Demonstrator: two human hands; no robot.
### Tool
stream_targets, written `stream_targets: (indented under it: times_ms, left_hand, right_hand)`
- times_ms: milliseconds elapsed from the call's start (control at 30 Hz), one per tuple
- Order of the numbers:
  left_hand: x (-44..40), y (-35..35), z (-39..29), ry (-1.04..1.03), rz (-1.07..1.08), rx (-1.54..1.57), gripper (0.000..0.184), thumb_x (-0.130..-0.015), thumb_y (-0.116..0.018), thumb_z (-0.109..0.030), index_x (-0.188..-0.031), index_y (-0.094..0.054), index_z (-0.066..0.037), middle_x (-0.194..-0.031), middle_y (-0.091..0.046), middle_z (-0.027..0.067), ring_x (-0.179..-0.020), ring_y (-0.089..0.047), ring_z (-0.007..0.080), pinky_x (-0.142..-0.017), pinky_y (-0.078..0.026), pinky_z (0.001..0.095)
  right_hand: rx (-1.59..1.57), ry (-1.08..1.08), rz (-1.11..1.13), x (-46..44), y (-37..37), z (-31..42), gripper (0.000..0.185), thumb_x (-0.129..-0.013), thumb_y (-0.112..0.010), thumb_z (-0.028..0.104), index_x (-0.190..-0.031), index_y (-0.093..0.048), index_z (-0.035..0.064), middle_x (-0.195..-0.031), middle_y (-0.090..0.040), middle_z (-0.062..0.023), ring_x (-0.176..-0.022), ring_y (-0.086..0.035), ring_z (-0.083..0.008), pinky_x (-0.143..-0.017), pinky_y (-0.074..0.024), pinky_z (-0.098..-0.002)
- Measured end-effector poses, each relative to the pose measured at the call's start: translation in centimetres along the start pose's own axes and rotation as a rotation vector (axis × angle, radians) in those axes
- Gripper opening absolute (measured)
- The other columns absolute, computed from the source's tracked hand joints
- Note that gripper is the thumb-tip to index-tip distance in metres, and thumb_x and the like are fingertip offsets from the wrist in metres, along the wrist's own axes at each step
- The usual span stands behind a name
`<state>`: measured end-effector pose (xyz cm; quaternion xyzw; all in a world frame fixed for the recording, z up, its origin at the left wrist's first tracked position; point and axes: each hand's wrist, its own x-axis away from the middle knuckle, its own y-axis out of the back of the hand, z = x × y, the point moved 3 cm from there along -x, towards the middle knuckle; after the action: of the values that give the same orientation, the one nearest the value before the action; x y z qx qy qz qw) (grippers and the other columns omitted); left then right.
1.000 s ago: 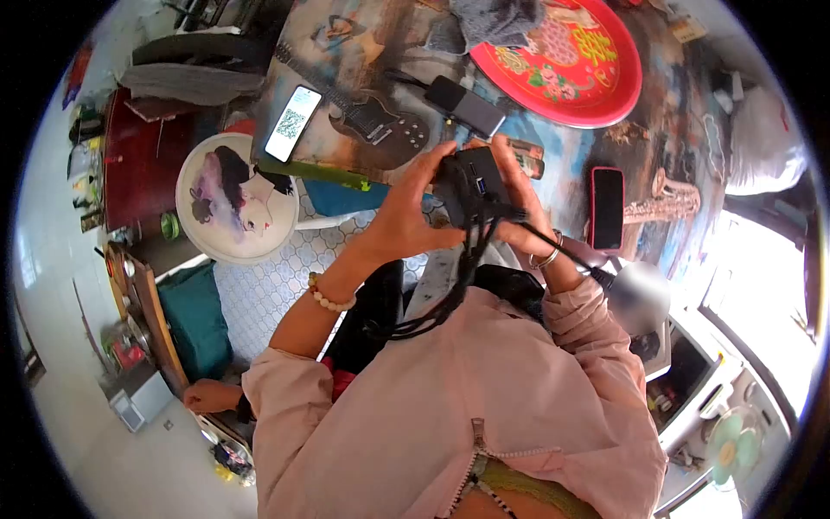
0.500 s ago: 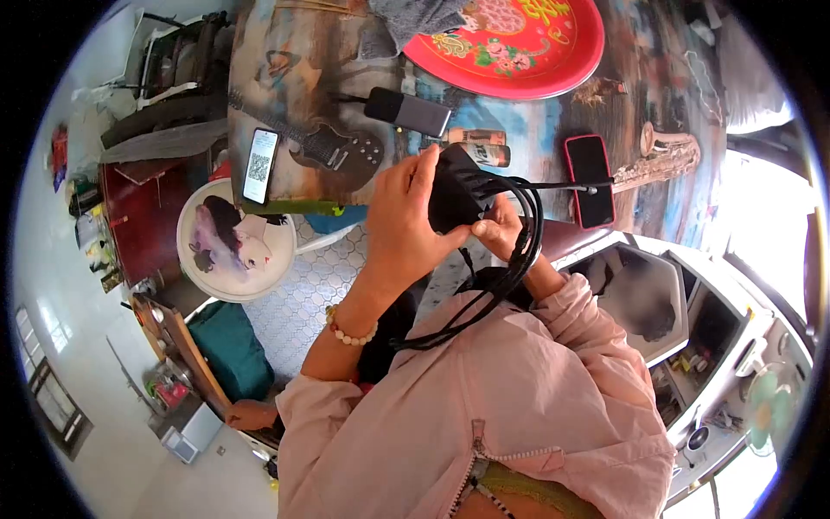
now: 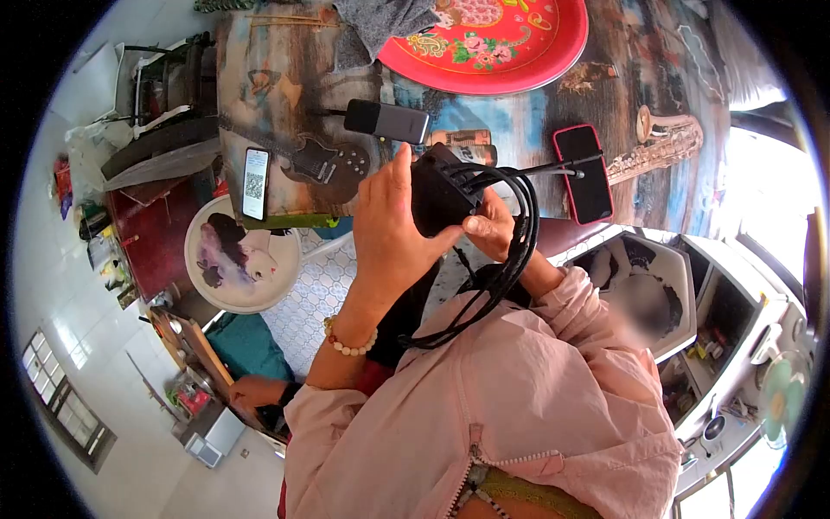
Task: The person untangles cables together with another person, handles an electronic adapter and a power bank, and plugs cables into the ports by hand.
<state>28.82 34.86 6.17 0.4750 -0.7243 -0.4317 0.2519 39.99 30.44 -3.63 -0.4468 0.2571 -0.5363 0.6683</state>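
Note:
Between my two hands is a black box (image 3: 439, 192) with several black cables (image 3: 526, 227) running from its right side and looping down over the pink jacket. My left hand (image 3: 386, 229) is wrapped round the box's left side, thumb along its lower edge. At the lower right of the box, my right hand (image 3: 494, 227) grips it near the cables, its fingers partly hidden behind them. Just beyond the box lies a dark power bank (image 3: 386, 121) on the table. A red-cased phone (image 3: 584, 175) lies to the right, with cable ends over it.
The painted table (image 3: 527, 121) bears a red floral tray (image 3: 519, 73), a grey cloth (image 3: 376, 30) and a phone showing a QR code (image 3: 255, 183). A round stool (image 3: 242, 259) stands at the left. Another person's hand (image 3: 259, 392) shows at the lower left.
The box has turned so its cables come out to the right and loop higher. My right hand has shifted from the box's far side to its lower right. The view has swung round.

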Motion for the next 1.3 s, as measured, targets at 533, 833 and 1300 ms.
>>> stream_targets:
  times_ms: [533, 833, 1300]
  left_hand:
    - [2.3, -1.5, 4.8, 0.504, 0.024, 1.105, 0.034, -0.091, -0.046, -0.015, -0.12, -0.048, 0.002, -0.116, -0.054, 0.0094, -0.098, -0.055, 0.0151, -0.081, -0.045, 0.0285]
    - [0.7, 0.4, 2.2, 0.415, -0.032, 0.875, 0.023, -0.09, -0.05, -0.014, -0.097, -0.062, 0.003, -0.098, -0.06, 0.0038, -0.073, -0.054, 0.0061, -0.062, -0.047, 0.0194]
    - [0.9, 0.1, 2.0, 0.363, -0.076, 0.844, 0.02, -0.086, -0.054, -0.01, -0.091, -0.061, 0.008, -0.085, -0.061, 0.0127, -0.064, -0.059, 0.0122, -0.055, -0.046, 0.0241]
  right_hand:
    - [-0.325, 0.042, 0.059, -0.2, -0.8, -0.8, 0.078, -0.074, -0.066, 0.038, -0.133, -0.029, 0.0026, -0.131, -0.04, -0.0126, -0.121, -0.04, -0.0248, -0.099, -0.0344, -0.0394]
    - [-0.8, -0.12, 0.03, 1.2, 0.3, -2.7, 0.082, -0.071, -0.064, 0.054, -0.134, -0.03, 0.0127, -0.136, -0.035, -0.011, -0.125, -0.035, -0.0303, -0.097, -0.0349, -0.0561]
    - [-0.947, -0.126, -0.013, 1.9, -0.1, -3.2, 0.076, -0.073, -0.064, 0.051, -0.132, -0.036, 0.0119, -0.133, -0.039, -0.0141, -0.122, -0.039, -0.0316, -0.093, -0.0398, -0.0562]
